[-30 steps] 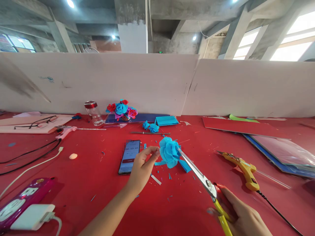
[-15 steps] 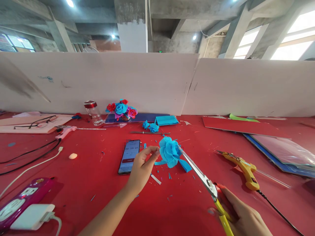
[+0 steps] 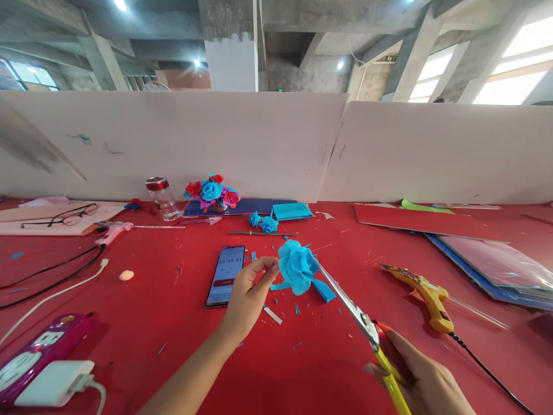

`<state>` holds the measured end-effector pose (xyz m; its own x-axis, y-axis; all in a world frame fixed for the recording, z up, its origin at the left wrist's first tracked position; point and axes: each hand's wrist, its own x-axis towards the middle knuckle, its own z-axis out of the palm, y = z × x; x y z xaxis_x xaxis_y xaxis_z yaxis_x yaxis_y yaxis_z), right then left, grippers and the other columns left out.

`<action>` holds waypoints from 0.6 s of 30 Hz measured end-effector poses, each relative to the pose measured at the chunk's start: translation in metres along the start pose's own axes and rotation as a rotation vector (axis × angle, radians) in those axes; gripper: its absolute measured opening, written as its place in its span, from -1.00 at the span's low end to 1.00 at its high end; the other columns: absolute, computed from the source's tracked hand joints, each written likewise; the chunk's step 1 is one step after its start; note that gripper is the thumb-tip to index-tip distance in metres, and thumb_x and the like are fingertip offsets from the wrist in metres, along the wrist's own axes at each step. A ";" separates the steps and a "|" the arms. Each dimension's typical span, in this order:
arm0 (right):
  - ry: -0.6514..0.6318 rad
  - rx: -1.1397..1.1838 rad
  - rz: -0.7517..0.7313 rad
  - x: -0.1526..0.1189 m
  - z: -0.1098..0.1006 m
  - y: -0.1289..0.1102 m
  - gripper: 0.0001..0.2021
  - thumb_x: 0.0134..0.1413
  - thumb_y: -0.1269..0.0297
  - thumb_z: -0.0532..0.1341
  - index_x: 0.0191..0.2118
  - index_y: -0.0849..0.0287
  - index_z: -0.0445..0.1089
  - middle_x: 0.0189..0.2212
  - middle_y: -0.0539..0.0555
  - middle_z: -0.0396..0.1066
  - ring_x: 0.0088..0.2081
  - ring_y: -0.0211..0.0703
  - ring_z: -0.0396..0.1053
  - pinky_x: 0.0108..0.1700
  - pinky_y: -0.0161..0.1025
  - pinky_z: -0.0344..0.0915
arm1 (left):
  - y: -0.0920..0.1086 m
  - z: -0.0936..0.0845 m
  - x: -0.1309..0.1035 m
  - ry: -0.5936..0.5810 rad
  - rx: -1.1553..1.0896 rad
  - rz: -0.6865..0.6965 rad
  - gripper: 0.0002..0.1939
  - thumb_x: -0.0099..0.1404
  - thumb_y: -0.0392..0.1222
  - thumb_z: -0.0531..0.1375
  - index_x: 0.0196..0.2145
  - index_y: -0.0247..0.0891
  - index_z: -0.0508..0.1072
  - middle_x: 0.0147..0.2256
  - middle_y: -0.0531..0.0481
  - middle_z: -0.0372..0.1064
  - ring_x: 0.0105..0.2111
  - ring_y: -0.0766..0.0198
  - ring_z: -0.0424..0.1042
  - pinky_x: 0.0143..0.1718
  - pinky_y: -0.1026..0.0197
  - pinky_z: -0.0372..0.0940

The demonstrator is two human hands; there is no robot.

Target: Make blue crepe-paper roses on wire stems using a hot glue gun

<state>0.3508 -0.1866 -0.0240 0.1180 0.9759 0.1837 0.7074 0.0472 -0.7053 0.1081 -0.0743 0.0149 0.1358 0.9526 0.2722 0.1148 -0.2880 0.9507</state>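
Note:
A blue paper flower [image 3: 296, 268] is in the middle of the view, above the red table [image 3: 302, 369]. My left hand [image 3: 253, 291] pinches the flower at its left edge. My right hand [image 3: 425, 369] grips the yellow handles of the scissors [image 3: 365, 323], whose metal blades reach up left to the flower's right side. The blade tips touch or overlap the petals. Blue paper strips [image 3: 323, 290] lie beneath the flower, with small scraps around them.
A phone [image 3: 226, 275] lies left of the flower. Further back are a jar [image 3: 163, 199], a flower bunch [image 3: 212, 192] and small blue flowers [image 3: 268, 224]. Glue guns lie right [image 3: 425, 294] and left [image 3: 113, 232]; a power strip [image 3: 47, 346] is front left.
The whole view has shifted very slightly. Both hands, the flower and the scissors keep nearly the same positions.

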 end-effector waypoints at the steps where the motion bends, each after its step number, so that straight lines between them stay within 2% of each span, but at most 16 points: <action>1: 0.005 -0.007 0.002 0.001 0.000 0.000 -0.87 -0.20 0.25 0.27 -0.42 0.12 0.36 -0.58 -0.04 0.46 -0.57 -0.23 0.41 -0.53 -0.49 0.33 | 0.000 0.000 0.000 -0.005 -0.001 -0.001 -0.68 0.24 0.03 0.09 -0.29 -0.25 0.49 -0.35 -0.04 0.43 -0.29 0.16 0.34 -0.20 0.19 0.22; 4: 0.020 -0.027 0.003 0.003 0.002 -0.003 -0.85 -0.24 0.25 0.28 -0.42 0.12 0.39 -0.58 -0.06 0.47 -0.57 -0.24 0.43 -0.53 -0.53 0.32 | 0.000 0.000 0.000 -0.005 -0.010 -0.006 -0.69 0.23 0.03 0.10 -0.29 -0.24 0.48 -0.34 -0.05 0.42 -0.28 0.17 0.34 -0.20 0.20 0.22; 8: 0.126 -0.043 0.026 0.006 0.003 -0.010 -0.82 -0.25 0.16 0.27 -0.45 0.13 0.41 -0.61 -0.06 0.47 -0.58 -0.25 0.44 -0.56 -0.57 0.29 | 0.001 0.000 -0.001 0.011 -0.011 -0.004 -0.71 0.23 0.00 0.11 -0.28 -0.24 0.49 -0.33 -0.04 0.43 -0.28 0.17 0.34 -0.22 0.21 0.24; 10: 0.130 -0.038 0.036 0.006 0.001 -0.010 -0.80 -0.26 0.13 0.28 -0.47 0.13 0.40 -0.63 -0.05 0.47 -0.58 -0.25 0.44 -0.58 -0.57 0.28 | 0.002 0.000 -0.001 0.001 -0.003 -0.004 -0.70 0.23 0.02 0.10 -0.28 -0.24 0.49 -0.33 -0.05 0.44 -0.29 0.16 0.35 -0.22 0.20 0.24; 14: 0.063 0.009 0.054 0.004 -0.002 0.001 -0.72 -0.23 0.10 0.29 -0.37 0.16 0.39 -0.55 0.01 0.52 -0.54 -0.21 0.47 -0.54 -0.54 0.32 | 0.003 0.001 0.000 -0.021 -0.025 -0.001 -0.67 0.24 0.04 0.08 -0.28 -0.24 0.50 -0.31 -0.04 0.46 -0.29 0.18 0.35 -0.22 0.22 0.23; 16: 0.088 0.037 0.062 0.003 -0.002 0.009 -0.65 -0.19 0.06 0.25 -0.28 0.19 0.38 -0.50 0.06 0.53 -0.50 -0.17 0.49 -0.49 -0.50 0.35 | 0.002 0.001 0.000 -0.026 -0.042 0.006 -0.68 0.25 0.03 0.08 -0.28 -0.23 0.50 -0.30 -0.02 0.46 -0.29 0.19 0.35 -0.21 0.23 0.22; 18: 0.174 0.017 0.057 0.003 -0.002 0.016 -0.63 -0.15 0.04 0.21 -0.25 0.21 0.36 -0.48 0.09 0.53 -0.48 -0.15 0.49 -0.47 -0.46 0.37 | 0.001 0.001 0.000 -0.039 -0.056 0.004 -0.68 0.25 0.03 0.08 -0.27 -0.22 0.50 -0.30 -0.02 0.46 -0.29 0.20 0.36 -0.21 0.23 0.22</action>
<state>0.3635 -0.1831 -0.0331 0.2776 0.9253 0.2583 0.6843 -0.0017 -0.7292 0.1092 -0.0745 0.0154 0.1743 0.9465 0.2715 0.0589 -0.2853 0.9566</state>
